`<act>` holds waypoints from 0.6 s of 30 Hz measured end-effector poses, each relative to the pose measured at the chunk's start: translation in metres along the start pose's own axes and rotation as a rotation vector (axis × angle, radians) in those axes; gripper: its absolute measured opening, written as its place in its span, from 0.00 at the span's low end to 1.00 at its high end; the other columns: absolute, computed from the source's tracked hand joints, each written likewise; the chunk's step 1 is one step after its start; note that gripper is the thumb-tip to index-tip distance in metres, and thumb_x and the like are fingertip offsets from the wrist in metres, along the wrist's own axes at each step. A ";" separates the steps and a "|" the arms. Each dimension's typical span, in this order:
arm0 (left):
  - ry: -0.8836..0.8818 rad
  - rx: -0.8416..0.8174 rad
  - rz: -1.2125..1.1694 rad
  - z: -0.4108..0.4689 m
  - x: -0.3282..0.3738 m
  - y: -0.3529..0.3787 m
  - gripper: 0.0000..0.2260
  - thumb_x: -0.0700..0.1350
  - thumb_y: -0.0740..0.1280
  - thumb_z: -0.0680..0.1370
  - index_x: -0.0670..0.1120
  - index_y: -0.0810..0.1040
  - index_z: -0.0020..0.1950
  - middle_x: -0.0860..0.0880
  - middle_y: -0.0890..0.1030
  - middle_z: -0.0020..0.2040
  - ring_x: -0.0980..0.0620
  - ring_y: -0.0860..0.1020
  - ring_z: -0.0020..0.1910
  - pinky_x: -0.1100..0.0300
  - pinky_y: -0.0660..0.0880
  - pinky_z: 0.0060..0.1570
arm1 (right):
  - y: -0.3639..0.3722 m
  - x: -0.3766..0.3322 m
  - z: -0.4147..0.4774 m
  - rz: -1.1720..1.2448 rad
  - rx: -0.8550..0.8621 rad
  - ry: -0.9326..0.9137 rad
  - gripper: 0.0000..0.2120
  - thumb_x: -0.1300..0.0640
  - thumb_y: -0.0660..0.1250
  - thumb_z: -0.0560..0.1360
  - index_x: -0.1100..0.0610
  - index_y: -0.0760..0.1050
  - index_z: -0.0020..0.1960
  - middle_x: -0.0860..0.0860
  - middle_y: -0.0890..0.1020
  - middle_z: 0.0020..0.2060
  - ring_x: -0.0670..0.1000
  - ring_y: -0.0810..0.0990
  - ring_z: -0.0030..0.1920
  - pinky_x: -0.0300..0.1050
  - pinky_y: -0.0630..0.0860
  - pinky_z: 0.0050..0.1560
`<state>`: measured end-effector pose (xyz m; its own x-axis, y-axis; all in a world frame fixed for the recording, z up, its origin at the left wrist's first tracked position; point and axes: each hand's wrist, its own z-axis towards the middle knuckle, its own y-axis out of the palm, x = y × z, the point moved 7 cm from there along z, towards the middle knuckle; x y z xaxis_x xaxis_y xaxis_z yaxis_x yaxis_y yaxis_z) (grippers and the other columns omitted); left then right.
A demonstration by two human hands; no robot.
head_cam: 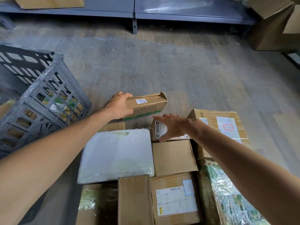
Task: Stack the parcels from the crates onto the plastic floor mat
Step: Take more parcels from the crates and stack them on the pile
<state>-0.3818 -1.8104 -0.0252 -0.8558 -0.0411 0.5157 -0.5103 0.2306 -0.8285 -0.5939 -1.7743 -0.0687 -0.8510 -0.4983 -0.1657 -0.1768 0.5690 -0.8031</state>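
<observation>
We see L hand [119, 106] gripping a small cardboard parcel [146, 103] w/ green edge; R hand [173, 127] spread open above stacked parcels [173, 157]; grey crate [43, 96] at left.

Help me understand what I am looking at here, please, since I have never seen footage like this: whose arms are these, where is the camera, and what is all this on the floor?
There is no machine here. A person wears one wide-angle camera on the head, looking forward and down, so the two bare arms reaching in from the bottom are their own. The left hand grips one end of a flat cardboard box with a white label and a green stripe. The right hand is open and holds nothing; it reaches toward that box, above a small labelled parcel. Nearer the camera lie packed parcels: a white foam box, plain cartons, and some wrapped in clear film. On the left stands a grey slotted crate with more goods visible through its wall. Grey shelving runs along the far side.
</observation>
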 end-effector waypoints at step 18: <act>0.062 -0.079 -0.151 -0.008 -0.003 -0.038 0.24 0.44 0.74 0.73 0.54 0.73 0.68 0.52 0.77 0.60 0.52 0.76 0.59 0.53 0.77 0.57 | -0.063 0.065 -0.028 0.787 0.643 0.183 0.34 0.50 0.71 0.76 0.54 0.61 0.76 0.54 0.75 0.64 0.53 0.79 0.57 0.46 0.77 0.53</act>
<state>-0.3595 -1.8109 0.0067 -0.7615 -0.0214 0.6478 -0.6227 0.3018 -0.7219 -0.6519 -1.8244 -0.0130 -0.6831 0.0019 -0.7303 0.7148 0.2064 -0.6681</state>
